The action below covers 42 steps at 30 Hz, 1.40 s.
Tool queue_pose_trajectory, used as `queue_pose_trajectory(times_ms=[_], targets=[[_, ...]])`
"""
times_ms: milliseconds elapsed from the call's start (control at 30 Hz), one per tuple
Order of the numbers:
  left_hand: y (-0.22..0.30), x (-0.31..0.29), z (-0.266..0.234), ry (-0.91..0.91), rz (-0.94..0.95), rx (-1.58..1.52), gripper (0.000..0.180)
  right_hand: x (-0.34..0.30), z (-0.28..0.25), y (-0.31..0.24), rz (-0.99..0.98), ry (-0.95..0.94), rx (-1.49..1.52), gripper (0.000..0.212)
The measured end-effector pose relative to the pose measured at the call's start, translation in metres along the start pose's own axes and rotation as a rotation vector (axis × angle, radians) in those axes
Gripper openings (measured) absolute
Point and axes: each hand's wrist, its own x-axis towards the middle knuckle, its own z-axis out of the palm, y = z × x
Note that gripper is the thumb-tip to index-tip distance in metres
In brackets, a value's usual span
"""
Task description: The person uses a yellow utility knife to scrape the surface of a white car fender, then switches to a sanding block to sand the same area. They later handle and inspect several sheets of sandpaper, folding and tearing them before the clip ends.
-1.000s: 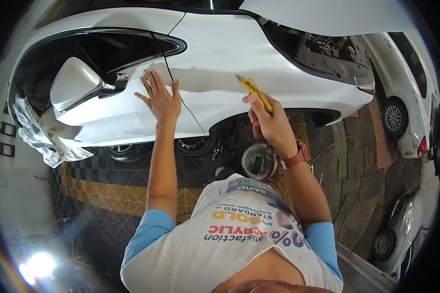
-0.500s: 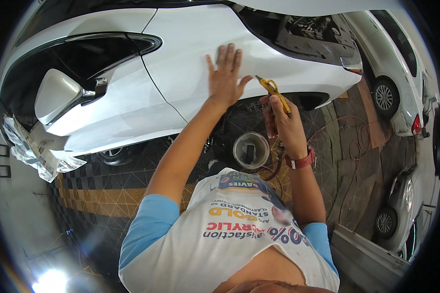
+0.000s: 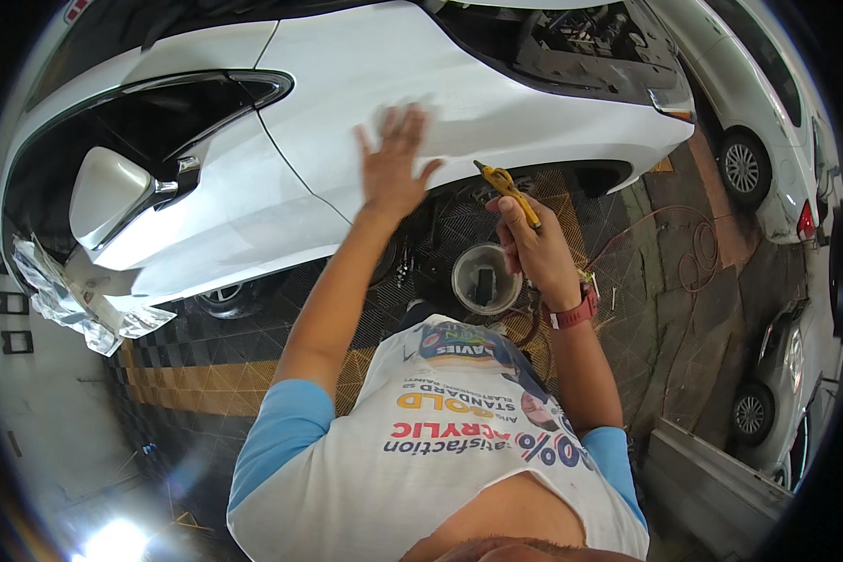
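Observation:
My left hand [image 3: 398, 173] is spread over the white front fender [image 3: 347, 70] of a car, palm down. Its fingertips are smeared by motion, so I cannot tell if the whole palm touches the paint. In my right hand [image 3: 540, 251] is a yellow air blow gun [image 3: 502, 184], its dark tip aimed up and left at the panel's lower edge. Fingers wrap its handle beside the open wheel arch, and a dark hose [image 3: 534, 323] hangs below the wrist. Under that hand stands a round bucket [image 3: 460, 284] with a dark block [image 3: 485, 286] inside.
The door mirror [image 3: 112, 197] juts out at left, with crinkled silvery sheeting [image 3: 61, 286] below it. An uncovered engine bay [image 3: 595, 47] lies beyond the fender. A thin reddish hose [image 3: 698, 248] coils on the floor at right, near two other cars [image 3: 773, 173].
My left hand has slid left and a little nearer over the fender. My right hand with the blow gun has shifted slightly left, and the whole view has moved a little.

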Motion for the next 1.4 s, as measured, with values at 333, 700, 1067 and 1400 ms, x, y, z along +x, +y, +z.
queue_pose_trajectory(times_ms=[333,700,1067,1400], targets=[[-0.097,-0.081,0.009,0.261,-0.365,0.088,0.089,-0.010,-0.002,0.020,-0.007,-0.045,-0.047,0.047],[0.090,-0.007,0.065,0.024,0.103,-0.274,0.094,-0.015,0.004,0.038,0.012,-0.066,-0.121,0.046],[-0.085,-0.117,0.039,-0.020,-0.207,0.144,0.084,-0.016,0.025,0.045,0.084,-0.150,-0.101,0.044],[-0.019,-0.110,0.067,0.209,-0.408,-0.101,0.101,-0.015,0.025,0.054,0.062,-0.164,-0.123,0.040]])
